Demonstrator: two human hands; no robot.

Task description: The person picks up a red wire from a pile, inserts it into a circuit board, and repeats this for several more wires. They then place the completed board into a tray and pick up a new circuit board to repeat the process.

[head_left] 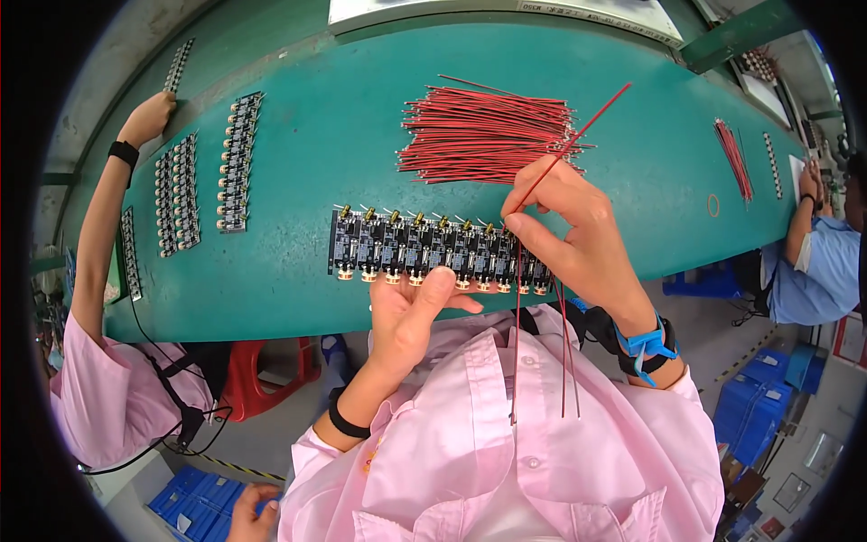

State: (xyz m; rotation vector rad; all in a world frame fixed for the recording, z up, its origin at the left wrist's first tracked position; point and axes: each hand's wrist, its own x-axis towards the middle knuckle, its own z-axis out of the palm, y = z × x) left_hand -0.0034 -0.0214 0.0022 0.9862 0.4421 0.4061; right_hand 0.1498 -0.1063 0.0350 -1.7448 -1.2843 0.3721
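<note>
My left hand (pixel 406 325) grips the lower edge of a long black circuit board panel (pixel 433 246), its thumb on top and fingers beneath. Small gold connectors line the panel's far edge, and round metal parts run along the near one. Above the panel's right part, my right hand (pixel 569 217) pinches a thin red wire (pixel 591 122) that slants up to the right. Other dark red wires (pixel 564 361) hang from the panel's right end, down in front of the pink shirt. Just beyond my right hand lies a big pile of red wires (pixel 488 135).
The green tabletop (pixel 325 135) carries more board panels (pixel 238 163) at left, where a co-worker's hand (pixel 152 116) holds another strip. Toward the right are a small wire bundle (pixel 733 158), a rubber band (pixel 713 206) and another person's arm (pixel 804 212). A pale box (pixel 506 11) stands at the far edge.
</note>
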